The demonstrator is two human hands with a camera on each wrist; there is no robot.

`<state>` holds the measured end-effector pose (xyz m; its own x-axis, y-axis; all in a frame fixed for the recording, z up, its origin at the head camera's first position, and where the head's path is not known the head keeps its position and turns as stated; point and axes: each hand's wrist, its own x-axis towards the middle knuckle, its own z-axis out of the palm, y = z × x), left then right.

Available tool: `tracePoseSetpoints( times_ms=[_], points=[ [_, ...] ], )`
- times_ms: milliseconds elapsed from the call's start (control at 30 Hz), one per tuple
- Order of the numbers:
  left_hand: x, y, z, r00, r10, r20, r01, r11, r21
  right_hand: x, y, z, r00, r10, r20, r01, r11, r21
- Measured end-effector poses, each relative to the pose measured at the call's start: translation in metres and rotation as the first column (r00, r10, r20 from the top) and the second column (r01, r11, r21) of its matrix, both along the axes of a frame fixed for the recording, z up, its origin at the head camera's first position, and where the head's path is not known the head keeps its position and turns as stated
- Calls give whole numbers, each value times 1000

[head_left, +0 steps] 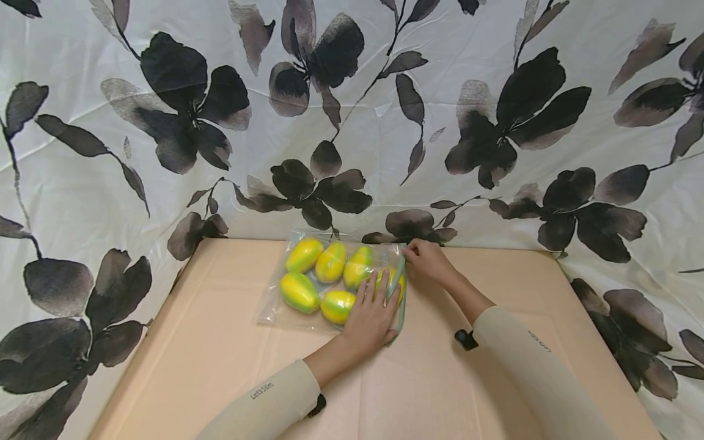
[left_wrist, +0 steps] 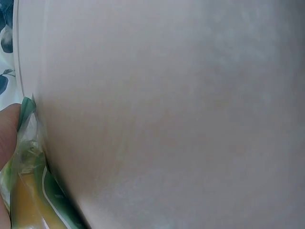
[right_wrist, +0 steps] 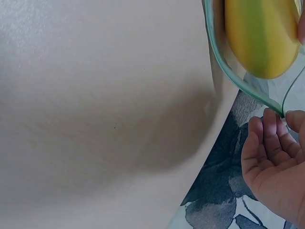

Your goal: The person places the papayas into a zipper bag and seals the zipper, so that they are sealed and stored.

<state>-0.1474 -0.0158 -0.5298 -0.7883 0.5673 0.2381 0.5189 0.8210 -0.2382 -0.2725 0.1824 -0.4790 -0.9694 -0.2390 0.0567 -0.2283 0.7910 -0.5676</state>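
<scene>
A clear zip bag with a green-edged mouth lies flat on the board, holding several yellow-green mangoes. My left hand rests over the bag's right part, fingers spread and straight across a mango. In the left wrist view, its thumb lies beside the green zip edge. My right hand pinches the far corner of the mouth between thumb and forefinger, its other fingers loosely curled. The right wrist view shows the mouth's two edges apart, with a mango just inside.
The bag lies near the far edge of a pale peach board. A white cloth with dark flowers hangs behind the board and at its sides. Each forearm wears a beige sleeve with a small black device at the wrist.
</scene>
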Motion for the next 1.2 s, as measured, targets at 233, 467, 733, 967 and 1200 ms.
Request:
tracePoseSetpoints(
  times_ms=[233, 467, 733, 967, 1200],
  points=[
    [-1, 0, 2, 1000, 0, 0, 0, 1000, -4, -2, 1, -1, 1000, 5, 1, -5, 1000, 2],
    [0, 0, 3, 1000, -5, -18, 5, 1000, 3, -1, -1, 0, 1000, 15, 17, -15, 1000, 1],
    [1, 1, 4, 1000, -4, 1, 4, 1000, 10, -2, 0, -1, 999, 8, 41, -8, 1000, -6],
    [0, 1, 4, 1000, -19, -15, 19, 999, 36, -2, 1, -1, 997, 16, 73, -14, 999, -31],
    [-6, -7, 19, 996, -73, -46, 78, 988, 132, -4, 1, 1, 996, 24, 80, -21, 999, -47]
  ],
)
